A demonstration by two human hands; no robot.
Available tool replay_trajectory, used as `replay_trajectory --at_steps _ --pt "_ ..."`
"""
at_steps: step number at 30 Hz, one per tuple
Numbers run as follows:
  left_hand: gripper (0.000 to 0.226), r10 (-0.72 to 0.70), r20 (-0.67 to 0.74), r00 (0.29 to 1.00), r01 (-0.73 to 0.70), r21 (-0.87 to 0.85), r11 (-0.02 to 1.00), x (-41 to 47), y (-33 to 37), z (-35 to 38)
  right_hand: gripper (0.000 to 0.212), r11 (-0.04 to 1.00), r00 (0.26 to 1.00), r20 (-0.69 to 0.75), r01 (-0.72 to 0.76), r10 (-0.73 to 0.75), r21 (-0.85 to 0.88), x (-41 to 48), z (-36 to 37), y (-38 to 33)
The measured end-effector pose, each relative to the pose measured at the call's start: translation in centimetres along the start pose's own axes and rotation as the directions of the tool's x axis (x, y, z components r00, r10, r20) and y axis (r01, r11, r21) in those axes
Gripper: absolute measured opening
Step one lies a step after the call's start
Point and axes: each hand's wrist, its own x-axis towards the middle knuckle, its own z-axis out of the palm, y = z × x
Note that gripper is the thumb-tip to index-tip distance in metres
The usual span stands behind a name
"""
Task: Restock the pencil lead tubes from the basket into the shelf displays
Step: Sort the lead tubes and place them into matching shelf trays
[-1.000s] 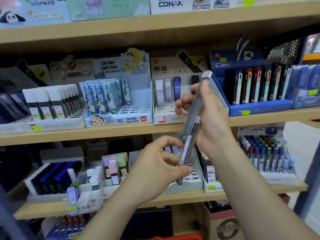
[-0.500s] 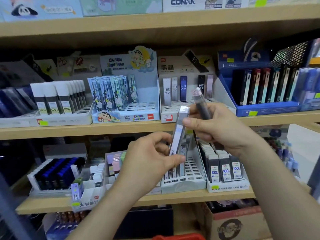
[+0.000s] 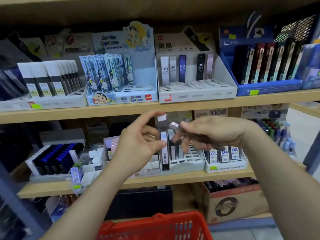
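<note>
light: even, bright-ish, from overhead | shadow: dark under upper shelf [image 3: 155, 7] | blur: right hand [image 3: 216, 134] smeared, bg soft | edges: wide-angle bend, corners dim

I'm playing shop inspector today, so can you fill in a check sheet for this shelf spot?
Surface: wooden shelves, two levels, packed with display trays.
Job's things: upright tube before the slotted tray; tilted tube, blurred; red basket below.
Clutter: small pack standing at the lower shelf's front edge.
Hands: left hand pinches the upright tube; right hand grips the tilted tube.
Cables: nothing seen.
Surroundings: cardboard box under the shelves; pale floor at right.
</note>
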Motion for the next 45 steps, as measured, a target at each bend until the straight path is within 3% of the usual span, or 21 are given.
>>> replay_trajectory --at_steps 2,4,10,14,19,24,28,32,35,40,45 --pt "0.066 -0.048 -0.01 0.999 0.048 0.015 0.999 -0.1 -2.0 0.5 0.051 0.988 0.989 -0.016 -0.147 0.148 0.046 0.7 0.3 2.3" --pt "0.061 -0.078 -0.067 0.995 0.08 0.024 0.996 0.3 -3.9 1.0 0.045 0.972 0.979 -0.064 -0.185 0.195 0.144 1.5 0.7 4.8" --pt "0.06 -0.04 -0.143 0.989 0.052 0.077 0.996 2.8 -7.0 3.3 0.023 0.854 0.915 -0.324 -0.043 0.242 0.518 3.2 3.6 9.0" --pt "0.06 -0.024 -0.112 0.993 0.035 0.098 0.995 2.3 -9.2 4.2 0.017 0.722 0.893 -0.335 0.016 0.302 0.692 2.7 4.5 10.4" --pt "0.058 -0.022 -0.087 0.996 0.029 0.087 0.996 1.7 -10.9 4.2 0.024 0.693 0.834 -0.422 0.066 0.357 0.718 2.1 4.3 10.5" --pt "0.059 -0.015 -0.108 0.994 0.02 0.041 0.999 1.8 -11.8 3.9 0.021 0.665 0.843 -0.373 0.024 0.388 0.746 2.5 4.6 9.8" --pt "0.059 -0.039 -0.08 0.996 0.041 0.017 0.999 1.8 -12.5 4.0 0.024 0.706 0.839 -0.405 0.035 0.364 0.708 3.2 5.1 9.7" --pt "0.052 -0.029 0.031 0.999 0.027 0.053 0.998 1.2 -13.1 5.0 0.025 0.632 0.82 -0.431 0.112 0.377 0.767 3.9 5.3 9.8" --pt "0.047 0.004 -0.016 1.0 -0.003 0.07 0.998 1.5 -13.1 5.1 0.027 0.592 0.817 -0.434 0.146 0.379 0.793 4.2 5.5 9.7" --pt "0.04 -0.013 -0.069 0.998 0.015 0.033 0.999 2.2 -12.3 4.9 0.029 0.704 0.788 -0.506 0.134 0.351 0.697 4.4 5.7 9.5" --pt "0.041 -0.026 -0.073 0.997 0.027 0.021 0.999 2.2 -12.3 4.7 0.027 0.703 0.776 -0.527 0.157 0.346 0.694 4.4 5.7 9.4"
